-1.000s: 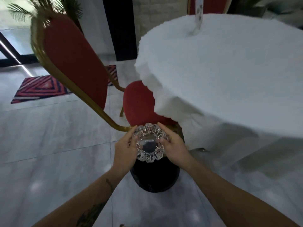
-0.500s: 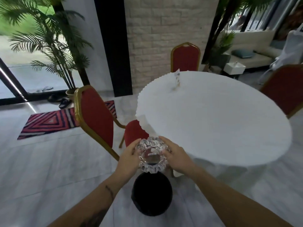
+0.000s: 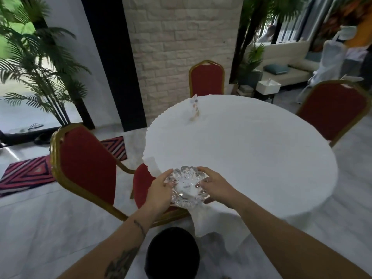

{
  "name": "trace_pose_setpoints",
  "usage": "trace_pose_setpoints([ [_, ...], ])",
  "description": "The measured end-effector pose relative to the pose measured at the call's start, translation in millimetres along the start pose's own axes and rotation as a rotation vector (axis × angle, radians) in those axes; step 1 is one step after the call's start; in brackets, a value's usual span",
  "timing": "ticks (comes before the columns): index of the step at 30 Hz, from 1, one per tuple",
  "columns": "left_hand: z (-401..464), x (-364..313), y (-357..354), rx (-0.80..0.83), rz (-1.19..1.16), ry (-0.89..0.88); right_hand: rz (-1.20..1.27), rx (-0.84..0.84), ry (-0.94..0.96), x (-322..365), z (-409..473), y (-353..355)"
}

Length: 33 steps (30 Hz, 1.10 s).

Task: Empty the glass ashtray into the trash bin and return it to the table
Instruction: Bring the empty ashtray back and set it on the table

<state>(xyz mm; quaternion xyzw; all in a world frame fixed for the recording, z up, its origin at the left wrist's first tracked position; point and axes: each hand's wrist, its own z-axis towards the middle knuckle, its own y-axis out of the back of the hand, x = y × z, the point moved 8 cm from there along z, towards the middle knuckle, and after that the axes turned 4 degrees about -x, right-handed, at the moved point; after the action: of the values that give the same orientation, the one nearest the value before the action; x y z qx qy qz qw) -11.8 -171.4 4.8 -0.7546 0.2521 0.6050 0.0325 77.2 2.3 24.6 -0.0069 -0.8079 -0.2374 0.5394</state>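
The cut-glass ashtray (image 3: 186, 187) is held upright between both hands at the near-left edge of the round table (image 3: 251, 150), which is covered in a white cloth. My left hand (image 3: 160, 191) grips its left rim and my right hand (image 3: 214, 187) grips its right rim. The ashtray's bowl looks clear. Whether it rests on the cloth or hovers just above it, I cannot tell. The black round trash bin (image 3: 172, 253) stands on the floor below my forearms, near the bottom of the view.
A red chair with a gold frame (image 3: 84, 164) stands close on the left, its seat tucked under the table. Two more red chairs (image 3: 207, 79) stand at the far and right sides. A small card stand (image 3: 194, 109) sits on the table's far-left part. Grey tile floor surrounds it.
Both hands lifted the ashtray from over the trash bin up and forward to the table's near edge. The view rose from the bin to take in the whole table.
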Motion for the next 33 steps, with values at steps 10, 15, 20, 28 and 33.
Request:
trace_pose_setpoints([
  [10, 70, -34, -145, 0.030, -0.057, 0.195, -0.065, -0.099, -0.106, -60, 100, 120],
  [15, 104, -29, -193, 0.022, 0.031, 0.213, -0.098, -0.107, -0.140, -89, 132, 153],
  [20, 115, -28, -214, -0.079, 0.124, 0.215, -0.164, -0.078, -0.195, -102, 143, 165],
  [28, 122, -29, -229, -0.065, 0.184, 0.185, -0.269, -0.008, -0.209, -103, 150, 167],
  [33, 126, -26, -228, -0.060, 0.221, 0.169, -0.277, 0.024, -0.203, -104, 152, 166],
])
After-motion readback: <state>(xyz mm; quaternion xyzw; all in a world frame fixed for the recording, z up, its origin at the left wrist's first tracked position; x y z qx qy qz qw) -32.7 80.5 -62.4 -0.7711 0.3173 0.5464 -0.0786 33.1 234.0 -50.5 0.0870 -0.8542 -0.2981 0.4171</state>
